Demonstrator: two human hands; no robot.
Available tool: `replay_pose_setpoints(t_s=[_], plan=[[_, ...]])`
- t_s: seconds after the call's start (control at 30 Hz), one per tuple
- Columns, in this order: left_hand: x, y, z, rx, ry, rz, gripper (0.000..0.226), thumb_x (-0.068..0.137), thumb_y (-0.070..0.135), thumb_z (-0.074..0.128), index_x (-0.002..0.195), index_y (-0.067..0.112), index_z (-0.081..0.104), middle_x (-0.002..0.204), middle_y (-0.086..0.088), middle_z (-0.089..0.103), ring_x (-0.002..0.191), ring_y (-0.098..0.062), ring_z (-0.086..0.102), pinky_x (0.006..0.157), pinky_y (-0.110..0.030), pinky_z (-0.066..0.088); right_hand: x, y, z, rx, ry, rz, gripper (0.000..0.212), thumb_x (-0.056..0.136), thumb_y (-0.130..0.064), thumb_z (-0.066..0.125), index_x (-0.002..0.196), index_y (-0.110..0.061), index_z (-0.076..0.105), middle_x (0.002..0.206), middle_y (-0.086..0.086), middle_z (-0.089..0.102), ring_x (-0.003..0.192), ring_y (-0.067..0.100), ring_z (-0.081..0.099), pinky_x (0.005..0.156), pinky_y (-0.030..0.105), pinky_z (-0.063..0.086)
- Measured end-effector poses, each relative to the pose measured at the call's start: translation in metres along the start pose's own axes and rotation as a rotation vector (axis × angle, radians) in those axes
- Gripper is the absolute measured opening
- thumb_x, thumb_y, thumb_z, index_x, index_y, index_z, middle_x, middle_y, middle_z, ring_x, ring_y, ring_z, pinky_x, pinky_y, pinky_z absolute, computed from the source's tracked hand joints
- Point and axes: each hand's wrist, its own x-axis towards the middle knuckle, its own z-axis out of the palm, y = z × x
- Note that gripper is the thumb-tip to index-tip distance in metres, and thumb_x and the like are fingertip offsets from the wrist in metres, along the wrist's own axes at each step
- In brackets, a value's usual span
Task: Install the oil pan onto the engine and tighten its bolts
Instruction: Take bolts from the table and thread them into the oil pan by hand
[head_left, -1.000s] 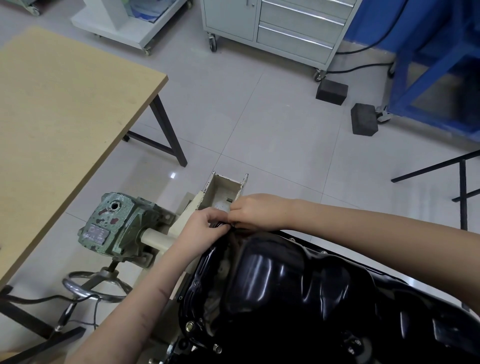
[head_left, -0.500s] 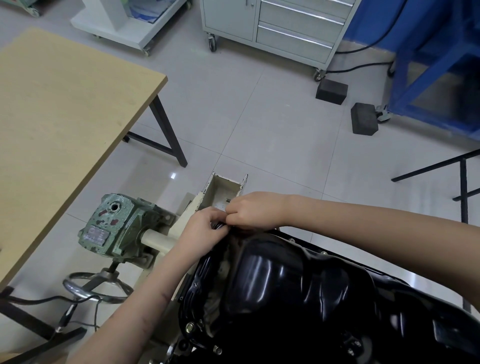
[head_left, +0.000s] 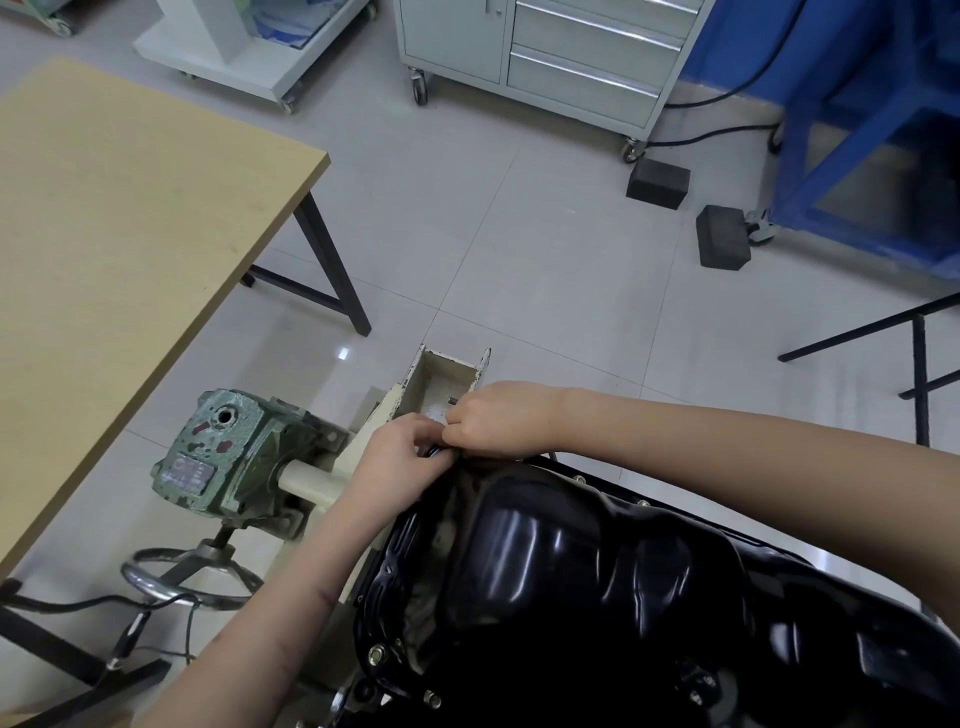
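Note:
The glossy black oil pan (head_left: 571, 571) lies on the engine at the lower right, sump side up. Bolt heads (head_left: 375, 653) show along its near-left flange. Both hands meet at the pan's far left corner. My left hand (head_left: 400, 460) curls its fingers over the flange edge there. My right hand (head_left: 501, 418) reaches in from the right, fingertips pinched on a small part at the flange, apparently a bolt, mostly hidden by the fingers.
The cream engine stand bracket (head_left: 441, 374) and its green gearbox (head_left: 228, 457) with a handwheel (head_left: 192, 582) sit left of the pan. A wooden table (head_left: 104, 234) fills the left. A grey drawer cabinet (head_left: 561, 57), two black blocks (head_left: 722, 236) and a blue frame (head_left: 857, 130) stand behind.
My right hand has crept slightly left along the pan's corner, against my left hand. Nothing else has moved.

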Motion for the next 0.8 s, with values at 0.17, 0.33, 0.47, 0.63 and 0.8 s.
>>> replay_pose_setpoints(t_s=[0.17,0.33,0.47,0.63,0.8], plan=[[-0.0016,0.002,0.0004,-0.041,-0.011,-0.024,0.013,0.082,0.006,0.063,0.09,0.004,0.073,0.096,-0.014,0.065,0.092,-0.024,0.059,0.081,-0.03,0.045,-0.0039,-0.001,0.002,0.047,0.008,0.012,0.027,0.098,-0.012,0.033,0.117,-0.003,0.049,0.112,0.013,0.053,0.104,0.027,0.05,0.068,0.028,0.028],[-0.0036,-0.0001,0.0036,-0.043,0.017,-0.039,0.012,0.081,0.005,0.064,0.088,0.002,0.073,0.095,-0.013,0.065,0.091,-0.024,0.059,0.077,-0.027,0.042,-0.0042,-0.001,0.0022,0.066,0.018,0.007,0.028,0.098,-0.014,0.032,0.118,-0.004,0.05,0.114,0.012,0.051,0.105,0.025,0.048,0.072,0.028,0.031],[-0.005,-0.0015,0.0044,-0.027,0.046,-0.04,0.01,0.08,0.006,0.065,0.085,0.004,0.073,0.091,-0.01,0.066,0.087,-0.021,0.057,0.067,-0.021,0.035,-0.002,0.0007,-0.0003,0.073,0.003,0.015,0.029,0.098,-0.016,0.034,0.118,-0.003,0.05,0.114,0.012,0.052,0.104,0.027,0.05,0.076,0.031,0.035],[-0.0037,-0.0013,0.0043,-0.031,0.035,-0.032,0.008,0.079,0.004,0.065,0.079,0.002,0.073,0.088,-0.014,0.065,0.087,-0.025,0.057,0.069,-0.025,0.038,-0.0006,-0.0018,0.0006,0.138,0.007,0.056,0.03,0.098,-0.021,0.035,0.116,-0.002,0.051,0.113,0.013,0.054,0.103,0.027,0.052,0.074,0.031,0.034],[-0.0058,-0.0031,0.0039,-0.063,0.029,-0.022,0.009,0.079,0.003,0.065,0.082,0.004,0.073,0.087,-0.012,0.066,0.086,-0.022,0.057,0.071,-0.023,0.039,-0.0017,-0.002,0.0046,0.134,0.023,0.081,0.03,0.099,-0.023,0.035,0.115,-0.002,0.049,0.113,0.013,0.054,0.103,0.028,0.053,0.075,0.031,0.035]])
